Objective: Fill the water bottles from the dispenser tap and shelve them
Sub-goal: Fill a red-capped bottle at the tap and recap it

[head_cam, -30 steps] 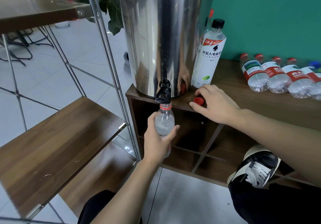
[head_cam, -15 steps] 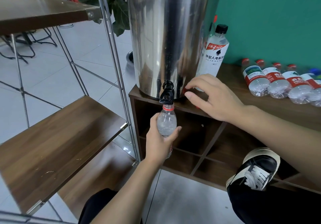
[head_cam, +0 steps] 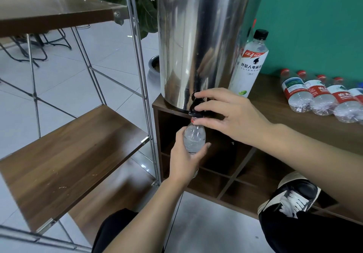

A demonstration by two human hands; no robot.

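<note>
- A metal-framed rack with wooden shelves (head_cam: pixel 74 150) stands at the left, just beside the cabinet. It is probably where filled bottles go.
- The person's left hand (head_cam: pixel 184 160) has its grip wrapped around a small clear water bottle (head_cam: pixel 194 138), holding it upright with the open neck directly under the black tap (head_cam: pixel 194 106), so that water would fall straight in.
- The tap juts from the base of a tall steel dispenser (head_cam: pixel 200 40), which stands on the corner of a low wooden desk (head_cam: pixel 306 133) with open cubbies beneath.
- The right hand (head_cam: pixel 233 115) reaches across, fingertips curled onto the tap lever, thumb below near the bottle neck. This looks like the grip for opening the flow. No stream of water can be made out.
- Half a second ago this hand was hovering just right of the tap. A second ago it was touching a red cap on the desk. That cap is hidden now.
- A large white-labelled bottle with a black cap (head_cam: pixel 250 66) stands behind the dispenser.
- Further right, a row of red-capped bottles (head_cam: pixel 318 95) lies on the desk, apparently waiting to be filled.
</note>
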